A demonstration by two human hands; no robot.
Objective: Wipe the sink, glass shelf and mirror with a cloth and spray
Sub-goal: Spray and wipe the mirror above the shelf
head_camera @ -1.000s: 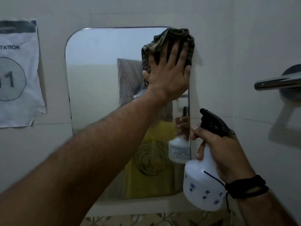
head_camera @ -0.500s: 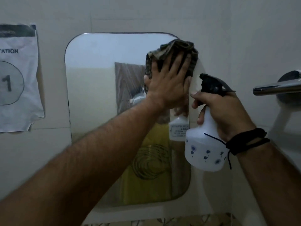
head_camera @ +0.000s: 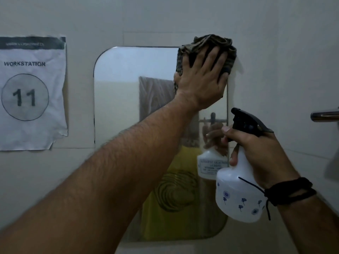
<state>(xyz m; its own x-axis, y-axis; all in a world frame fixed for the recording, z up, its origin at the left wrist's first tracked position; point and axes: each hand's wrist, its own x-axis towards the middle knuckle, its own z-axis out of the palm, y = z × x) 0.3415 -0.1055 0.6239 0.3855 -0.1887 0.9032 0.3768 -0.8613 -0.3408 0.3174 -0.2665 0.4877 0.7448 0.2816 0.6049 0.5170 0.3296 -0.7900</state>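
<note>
A rounded wall mirror (head_camera: 128,99) hangs in front of me. My left hand (head_camera: 201,83) lies flat with fingers spread on a crumpled grey-green cloth (head_camera: 207,44), pressing it onto the mirror's top right corner. My right hand (head_camera: 256,149) grips the neck of a white spray bottle (head_camera: 236,195) with a black trigger head, held just right of the mirror's right edge, below the cloth. The sink and glass shelf are out of view.
A paper sign (head_camera: 31,92) reading WORKSTATION 11 is stuck to the tiled wall at left. A chrome bar (head_camera: 324,116) juts in at the right edge. The mirror reflects a yellow shirt and the bottle.
The cloth and my left hand stay at the mirror's top right corner. My right hand rose with the bottle, then dropped lower again. The camera view shifted down and right.
</note>
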